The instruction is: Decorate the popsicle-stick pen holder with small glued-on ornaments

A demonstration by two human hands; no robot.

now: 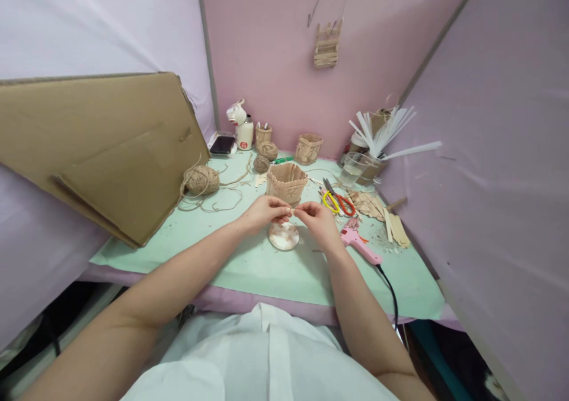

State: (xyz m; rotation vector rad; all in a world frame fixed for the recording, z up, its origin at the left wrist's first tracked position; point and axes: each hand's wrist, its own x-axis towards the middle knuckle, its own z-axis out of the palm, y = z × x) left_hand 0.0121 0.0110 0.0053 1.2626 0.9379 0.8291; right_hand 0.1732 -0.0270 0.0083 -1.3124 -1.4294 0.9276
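Note:
My left hand (269, 212) and my right hand (316, 218) meet at the fingertips over the table. Both pinch something small and pale, too tiny to name. Just below them lies a round white coaster (283, 236) with brownish marbling. Directly behind my fingers stands a many-sided wooden container (287, 183) with scalloped top edges, its lower front partly covered by my hands. To the right of my right hand rests a pink glue gun (362, 248), its black cord running off the table's front edge.
Scissors (338, 199) with yellow and red handles lie right of the container, near wood strips (395, 228). Twine balls (201, 180) sit left. A large cardboard sheet (111, 152) leans at far left. White glue sticks (382, 131) and a plastic cup (352, 168) stand back right.

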